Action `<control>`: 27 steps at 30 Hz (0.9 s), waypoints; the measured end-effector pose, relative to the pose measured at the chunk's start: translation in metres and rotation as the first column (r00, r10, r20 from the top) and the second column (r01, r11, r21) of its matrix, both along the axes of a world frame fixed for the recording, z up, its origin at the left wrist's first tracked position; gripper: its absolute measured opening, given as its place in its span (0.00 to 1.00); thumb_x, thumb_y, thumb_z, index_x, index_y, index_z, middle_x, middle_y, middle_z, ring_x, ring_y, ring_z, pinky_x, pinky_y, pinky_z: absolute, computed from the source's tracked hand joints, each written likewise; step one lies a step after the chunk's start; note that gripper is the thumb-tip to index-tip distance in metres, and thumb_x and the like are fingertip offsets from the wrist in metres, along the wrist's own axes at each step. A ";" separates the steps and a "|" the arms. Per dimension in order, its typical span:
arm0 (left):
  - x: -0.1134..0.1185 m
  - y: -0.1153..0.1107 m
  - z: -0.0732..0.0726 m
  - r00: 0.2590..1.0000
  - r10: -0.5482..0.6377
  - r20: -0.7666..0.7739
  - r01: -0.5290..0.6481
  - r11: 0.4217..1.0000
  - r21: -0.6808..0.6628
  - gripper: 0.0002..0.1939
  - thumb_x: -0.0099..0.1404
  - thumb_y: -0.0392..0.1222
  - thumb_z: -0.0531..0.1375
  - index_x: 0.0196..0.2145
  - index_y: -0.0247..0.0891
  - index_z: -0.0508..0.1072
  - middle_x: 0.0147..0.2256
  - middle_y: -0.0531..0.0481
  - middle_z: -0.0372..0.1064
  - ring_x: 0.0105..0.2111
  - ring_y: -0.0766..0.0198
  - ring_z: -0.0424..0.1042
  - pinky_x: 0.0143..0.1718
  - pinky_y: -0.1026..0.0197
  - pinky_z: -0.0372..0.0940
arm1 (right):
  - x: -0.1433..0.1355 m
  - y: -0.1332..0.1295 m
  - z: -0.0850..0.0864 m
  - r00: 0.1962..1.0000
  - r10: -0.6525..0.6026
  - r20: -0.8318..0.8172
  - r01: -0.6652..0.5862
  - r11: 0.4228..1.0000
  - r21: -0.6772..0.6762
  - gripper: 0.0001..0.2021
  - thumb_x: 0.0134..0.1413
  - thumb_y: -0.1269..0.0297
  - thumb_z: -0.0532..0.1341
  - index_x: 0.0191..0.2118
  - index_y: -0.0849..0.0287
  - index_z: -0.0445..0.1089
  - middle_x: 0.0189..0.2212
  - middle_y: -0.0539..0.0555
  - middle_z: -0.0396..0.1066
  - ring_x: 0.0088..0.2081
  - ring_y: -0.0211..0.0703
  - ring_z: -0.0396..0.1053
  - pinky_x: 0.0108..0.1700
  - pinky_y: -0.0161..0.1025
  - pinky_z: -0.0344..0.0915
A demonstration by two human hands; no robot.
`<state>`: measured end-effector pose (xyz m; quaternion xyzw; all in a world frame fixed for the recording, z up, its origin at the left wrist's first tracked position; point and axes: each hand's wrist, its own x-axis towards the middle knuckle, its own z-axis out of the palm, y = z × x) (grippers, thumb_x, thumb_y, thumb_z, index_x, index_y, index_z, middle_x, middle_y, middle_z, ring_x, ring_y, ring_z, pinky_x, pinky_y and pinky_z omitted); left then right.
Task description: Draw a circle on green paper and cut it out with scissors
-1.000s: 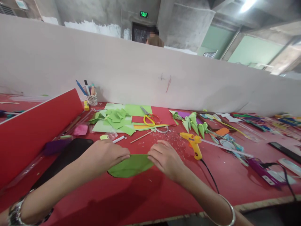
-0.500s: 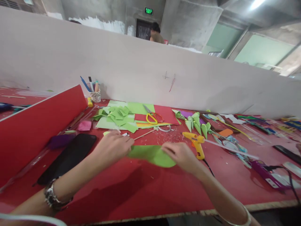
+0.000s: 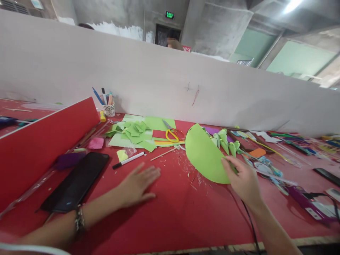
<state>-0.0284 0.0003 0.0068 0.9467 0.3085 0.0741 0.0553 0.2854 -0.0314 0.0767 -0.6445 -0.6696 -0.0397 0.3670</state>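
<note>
My right hand [image 3: 243, 179] pinches a green paper half-circle [image 3: 203, 154] by its lower right corner and holds it up over the table, curved edge toward the left. Fingers spread, my left hand [image 3: 139, 184] is over the red tabletop [image 3: 164, 219] with nothing in it; whether it touches the surface I cannot tell. A black-and-white marker [image 3: 129, 160] lies just beyond that hand. The glue gun is hidden behind the paper and my right hand, though its black cord [image 3: 250, 221] shows. Small green paper cones [image 3: 224, 141] lie behind the paper.
Scissors [image 3: 171, 135] rest on coloured paper sheets beside cut green pieces [image 3: 134, 131]. A black phone [image 3: 77, 182] lies at left, near a red divider [image 3: 50, 141]. A pen cup [image 3: 108, 109] stands at the back. A purple power strip [image 3: 309, 203] sits at right.
My left hand has let go of the green paper and opened, moving slightly down. My right hand has carried the paper right and tilted it up, covering the glue gun.
</note>
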 end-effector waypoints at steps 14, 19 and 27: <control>0.014 0.000 0.061 0.734 0.485 0.476 0.063 0.649 -0.758 0.13 0.60 0.44 0.51 0.28 0.35 0.71 0.26 0.50 0.72 0.26 0.66 0.69 0.33 0.62 0.65 | -0.069 0.009 -0.043 0.826 0.257 -0.501 -0.438 0.852 -0.286 0.15 0.56 0.55 0.49 0.23 0.59 0.56 0.18 0.47 0.53 0.21 0.35 0.52 0.22 0.32 0.50; 0.010 0.005 0.057 0.537 0.664 0.521 -0.035 0.634 -0.773 0.14 0.58 0.48 0.52 0.23 0.37 0.69 0.21 0.54 0.68 0.24 0.66 0.66 0.31 0.63 0.62 | -0.086 0.010 -0.043 0.886 0.267 -0.378 -0.394 0.865 -0.311 0.15 0.57 0.58 0.48 0.22 0.58 0.54 0.17 0.45 0.51 0.20 0.33 0.51 0.23 0.32 0.46; -0.002 0.009 0.057 0.645 0.647 0.408 -0.075 0.584 -0.808 0.16 0.55 0.49 0.56 0.18 0.36 0.68 0.18 0.54 0.65 0.22 0.67 0.63 0.28 0.65 0.58 | -0.091 0.013 -0.052 0.902 0.282 -0.327 -0.389 0.861 -0.328 0.12 0.57 0.61 0.48 0.24 0.58 0.55 0.18 0.46 0.54 0.21 0.35 0.54 0.24 0.32 0.51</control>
